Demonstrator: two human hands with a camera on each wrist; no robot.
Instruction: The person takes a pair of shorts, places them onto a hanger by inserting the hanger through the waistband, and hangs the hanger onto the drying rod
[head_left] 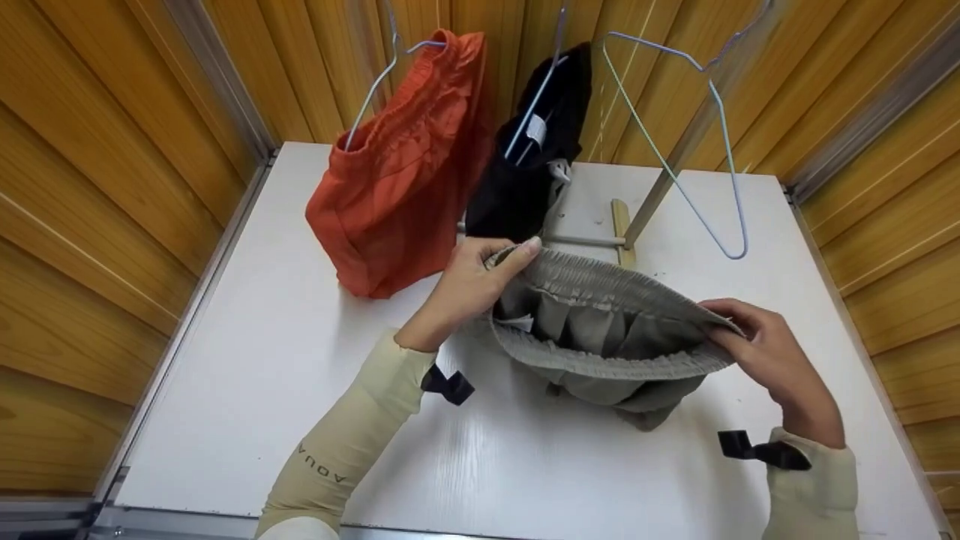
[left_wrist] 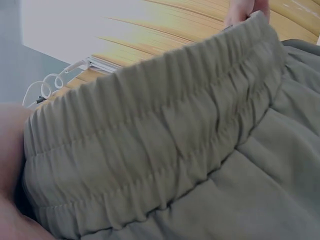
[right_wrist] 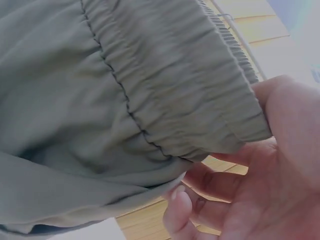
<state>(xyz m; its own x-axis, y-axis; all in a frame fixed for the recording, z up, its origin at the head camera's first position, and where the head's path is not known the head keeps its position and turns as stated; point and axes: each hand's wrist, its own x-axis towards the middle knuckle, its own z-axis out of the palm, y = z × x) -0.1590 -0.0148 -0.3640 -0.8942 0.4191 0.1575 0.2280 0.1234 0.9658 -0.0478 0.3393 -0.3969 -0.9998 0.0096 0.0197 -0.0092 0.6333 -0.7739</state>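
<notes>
A pair of grey-green shorts (head_left: 615, 281) with a gathered elastic waistband hangs between my two hands over the white table, its waist opening facing up. My left hand (head_left: 469, 285) grips the waistband at its left end, thumb over the rim. At the opposite end, my right hand (head_left: 772, 360) pinches the band between thumb and fingers. A small white label (head_left: 517, 323) shows inside the opening. The ribbed waistband (left_wrist: 150, 115) fills much of the left wrist view. In the right wrist view, the right hand's fingers (right_wrist: 212, 185) curl under the band's edge.
Red shorts (head_left: 405, 187) hang on a wire hanger at the back left. Beside them a black garment (head_left: 510, 199) hangs on another. A bare wire hanger (head_left: 736, 187) hangs at the right by a stand's post (head_left: 667, 180). Wood-panelled walls enclose the white table (head_left: 240, 390).
</notes>
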